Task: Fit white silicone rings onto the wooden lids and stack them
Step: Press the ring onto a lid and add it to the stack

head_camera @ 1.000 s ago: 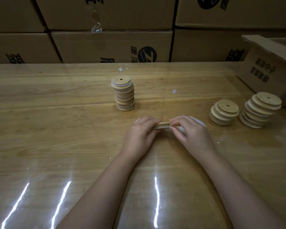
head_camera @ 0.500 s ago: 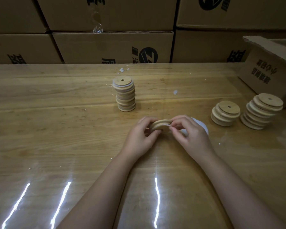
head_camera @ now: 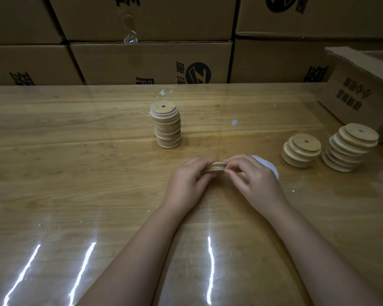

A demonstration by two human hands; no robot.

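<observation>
My left hand (head_camera: pixel 186 184) and my right hand (head_camera: pixel 255 182) both grip one round wooden lid (head_camera: pixel 217 167) edge-on just above the table, fingers curled round its rim. A white silicone ring (head_camera: pixel 268 167) shows behind my right hand, partly hidden; whether it is on the lid I cannot tell. A tall stack of lids with white rings (head_camera: pixel 167 124) stands beyond my hands at the centre. Two stacks of plain wooden lids sit at the right: a low stack (head_camera: pixel 302 152) and a taller leaning stack (head_camera: pixel 351 146).
The wooden table (head_camera: pixel 75 173) has a glossy clear cover. An open cardboard box (head_camera: pixel 360 89) stands at the far right corner. Stacked cartons (head_camera: pixel 150 62) form a wall along the table's back edge. Small white scraps (head_camera: pixel 234 122) lie near the centre stack.
The lid tilted up between my fingers half a second ago and now lies nearly flat, edge-on again. Both hands have stayed in the same spot.
</observation>
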